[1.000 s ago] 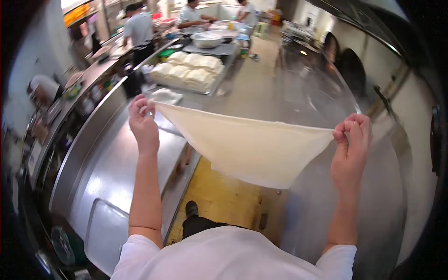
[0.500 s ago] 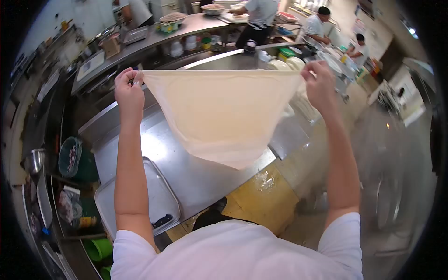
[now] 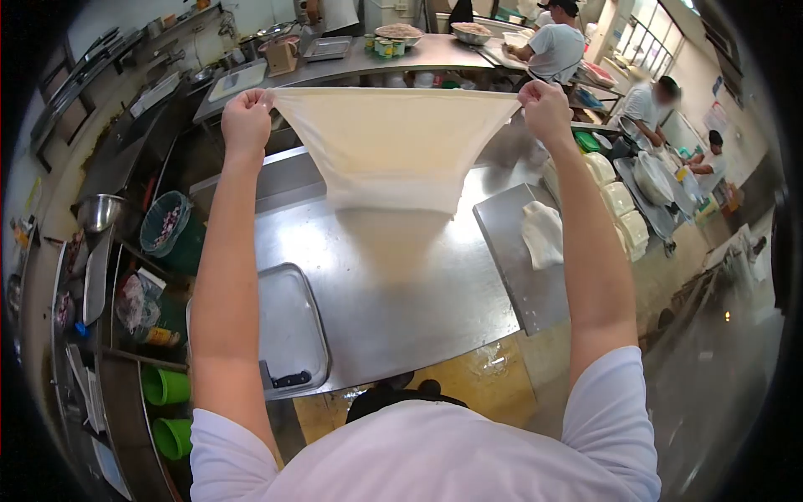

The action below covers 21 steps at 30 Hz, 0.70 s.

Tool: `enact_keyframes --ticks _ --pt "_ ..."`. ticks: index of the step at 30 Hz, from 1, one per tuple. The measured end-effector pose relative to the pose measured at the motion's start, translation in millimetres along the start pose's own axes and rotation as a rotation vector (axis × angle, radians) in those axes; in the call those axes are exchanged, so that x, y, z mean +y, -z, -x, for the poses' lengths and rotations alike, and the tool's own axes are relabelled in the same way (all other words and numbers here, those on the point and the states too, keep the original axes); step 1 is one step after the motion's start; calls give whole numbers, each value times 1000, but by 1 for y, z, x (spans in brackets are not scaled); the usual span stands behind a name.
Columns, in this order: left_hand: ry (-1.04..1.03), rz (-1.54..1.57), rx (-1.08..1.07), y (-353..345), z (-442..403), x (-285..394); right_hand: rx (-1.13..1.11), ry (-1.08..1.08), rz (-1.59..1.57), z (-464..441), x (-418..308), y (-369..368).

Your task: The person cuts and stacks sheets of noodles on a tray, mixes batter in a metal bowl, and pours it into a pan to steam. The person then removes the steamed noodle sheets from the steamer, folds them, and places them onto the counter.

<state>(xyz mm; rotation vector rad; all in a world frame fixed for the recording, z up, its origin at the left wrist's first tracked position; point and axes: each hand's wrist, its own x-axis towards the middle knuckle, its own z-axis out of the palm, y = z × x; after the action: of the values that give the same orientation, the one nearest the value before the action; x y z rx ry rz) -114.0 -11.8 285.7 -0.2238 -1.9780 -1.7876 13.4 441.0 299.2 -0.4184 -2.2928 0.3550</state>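
A cream-coloured cloth (image 3: pixel 393 138) is stretched wide between my two hands, its upper edge taut and its lower part hanging over the steel table (image 3: pixel 401 309). At its upper left corner, my left hand (image 3: pixel 248 124) pinches the fabric with the fingers closed. The opposite corner is gripped by my right hand (image 3: pixel 545 115), also closed. Both arms reach forward, far apart. Below the cloth, its reflection shows on the shiny metal. A second, whitish cloth (image 3: pixel 542 236) lies crumpled on a grey board or tray (image 3: pixel 512 251) to the right.
On the left of the table lies a metal tray (image 3: pixel 288 280) with a black-handled knife (image 3: pixel 288 378). Several pale containers (image 3: pixel 619 201) stand at right. A lined bin (image 3: pixel 171 230) and green cups (image 3: pixel 166 385) are at left. Co-workers (image 3: pixel 556 50) stand behind a far counter (image 3: pixel 351 71).
The view has shifted, showing more of the table and the second cloth. The held cloth has swung up and away, its lower edge now higher. Both hands keep their hold.
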Motion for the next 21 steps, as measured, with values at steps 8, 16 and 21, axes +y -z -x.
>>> enact_keyframes --ticks 8,16,21 --pt "-151 -178 -100 64 182 -58 -146 216 -310 177 79 -12" --pt "312 -720 -343 113 427 -149 -749 -19 -121 450 151 -23" --pt "169 -556 -493 25 380 -166 -700 -78 -220 391 112 -64"
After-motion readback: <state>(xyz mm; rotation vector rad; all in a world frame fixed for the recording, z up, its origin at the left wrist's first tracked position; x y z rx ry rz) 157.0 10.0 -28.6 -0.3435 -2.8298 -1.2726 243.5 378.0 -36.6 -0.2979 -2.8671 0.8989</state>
